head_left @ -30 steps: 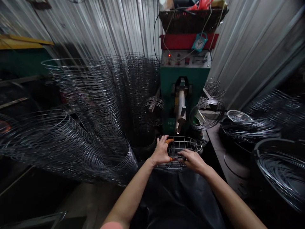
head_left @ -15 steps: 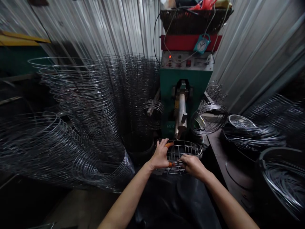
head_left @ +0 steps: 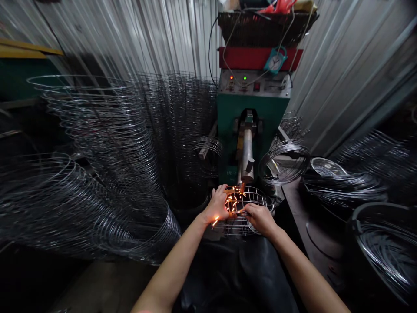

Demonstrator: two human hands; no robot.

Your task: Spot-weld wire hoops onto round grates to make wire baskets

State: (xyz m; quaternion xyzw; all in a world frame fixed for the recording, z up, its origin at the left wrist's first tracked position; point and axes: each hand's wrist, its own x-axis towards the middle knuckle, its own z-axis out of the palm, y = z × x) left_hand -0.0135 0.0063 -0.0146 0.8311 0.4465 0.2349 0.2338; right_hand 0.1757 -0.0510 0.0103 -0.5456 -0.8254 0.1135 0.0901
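Observation:
A round wire grid basket [head_left: 257,198] sits under the electrode tip [head_left: 243,187] of a green spot welding machine [head_left: 224,113]. Orange sparks spray over its left half. My left hand [head_left: 216,205] is closed round the basket's left side, with a curved orange piece, whose kind I cannot make out, showing beside the fingers. Closed at the near part of the basket, my right hand [head_left: 260,218] pinches its wire; the fingertips partly hide the grip. A dark apron [head_left: 241,269] lies below both hands.
Tall stacks of wire rings [head_left: 107,130] crowd the left. Wire coils [head_left: 286,163] hang beside the machine. At right, a bench [head_left: 298,208] bears wire bundles, and a black tub [head_left: 358,226] holds more wire. A blue clock [head_left: 275,60] hangs above the control panel.
Sparks have appeared at the electrode, and a green light has come on beside the red one. The basket and both hands have shifted slightly up toward the electrode.

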